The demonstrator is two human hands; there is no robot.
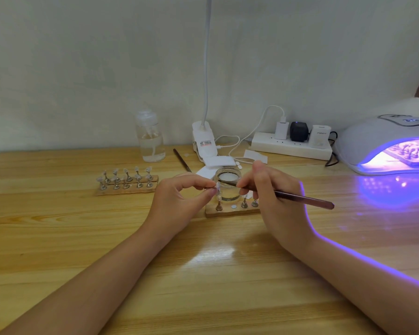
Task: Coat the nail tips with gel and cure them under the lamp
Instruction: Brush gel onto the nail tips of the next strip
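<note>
While left hand [179, 197] pinches one nail tip [217, 186], right hand [271, 189] grips one brush [288, 195], ten tips on rack [127, 187].

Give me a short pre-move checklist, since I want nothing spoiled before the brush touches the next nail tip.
1. Left hand pinches the nail tip on its stand: ok.
2. Right hand grips the brush, bristles aimed at the tip: ok.
3. Gel loaded on the bristles: cannot tell.
4. Open jar right behind the hands, clear of a knock: not ok.
5. Curing lamp lit: ok.
6. Room inside the lamp, which already holds a rack: cannot tell.
</note>
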